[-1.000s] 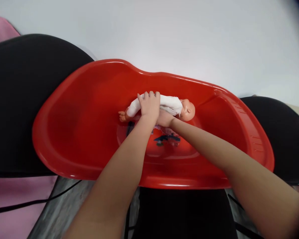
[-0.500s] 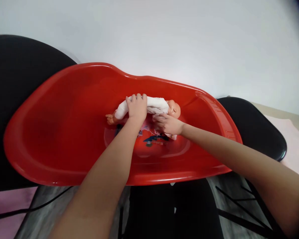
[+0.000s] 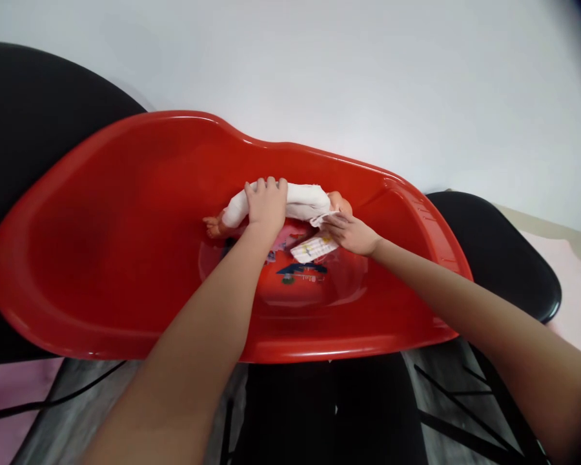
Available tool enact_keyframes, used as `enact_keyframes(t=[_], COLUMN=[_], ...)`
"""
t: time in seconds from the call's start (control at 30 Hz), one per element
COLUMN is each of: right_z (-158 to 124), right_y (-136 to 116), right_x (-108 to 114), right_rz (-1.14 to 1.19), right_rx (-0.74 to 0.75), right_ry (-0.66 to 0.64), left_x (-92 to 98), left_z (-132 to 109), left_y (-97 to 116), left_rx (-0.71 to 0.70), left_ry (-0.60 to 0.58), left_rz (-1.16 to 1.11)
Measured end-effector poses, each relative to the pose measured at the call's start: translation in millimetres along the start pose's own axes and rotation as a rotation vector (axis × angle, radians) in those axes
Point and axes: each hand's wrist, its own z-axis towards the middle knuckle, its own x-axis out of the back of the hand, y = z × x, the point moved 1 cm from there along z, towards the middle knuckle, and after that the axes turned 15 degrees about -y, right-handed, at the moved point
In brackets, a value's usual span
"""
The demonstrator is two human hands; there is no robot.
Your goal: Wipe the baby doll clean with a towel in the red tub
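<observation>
A baby doll (image 3: 305, 201) in white clothing lies on its side in a red baby bathtub (image 3: 101, 271), its head to the right and a bare foot or hand at the left end. Over the doll's middle rests my left hand (image 3: 267, 205), fingers curled across the top and gripping it. At the doll's neck and head is my right hand (image 3: 351, 232), with its fingers closed on a small white patterned cloth (image 3: 314, 248) that sticks out to the left. The fingertips partly cover the doll's head.
The tub bridges a black seat (image 3: 39, 116) at left and another black seat (image 3: 508, 252) at right. A white wall (image 3: 319, 71) stands behind. Pink material (image 3: 14, 400) shows at lower left, and a black cable (image 3: 77, 394) crosses there.
My right hand has moved slightly right, towards the doll's head, and the patterned cloth now points left from it. My left hand stays on the doll's middle.
</observation>
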Motion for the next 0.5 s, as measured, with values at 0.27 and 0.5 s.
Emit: enact_keyframes(t=[0.27, 0.5], right_z=[-11.2, -5.9], right_y=[0.6, 18.8], right_x=[34.5, -21.1], right_rz=[0.023, -0.154], right_rx=[-0.12, -0.004], right_ry=[0.136, 0.128], left_x=[-0.5, 1.8], left_z=[2.7, 1.8], left_y=[0.0, 0.2], left_rx=[0.019, 0.015], left_ry=[-0.009, -0.046], left_rz=[0.003, 0.041])
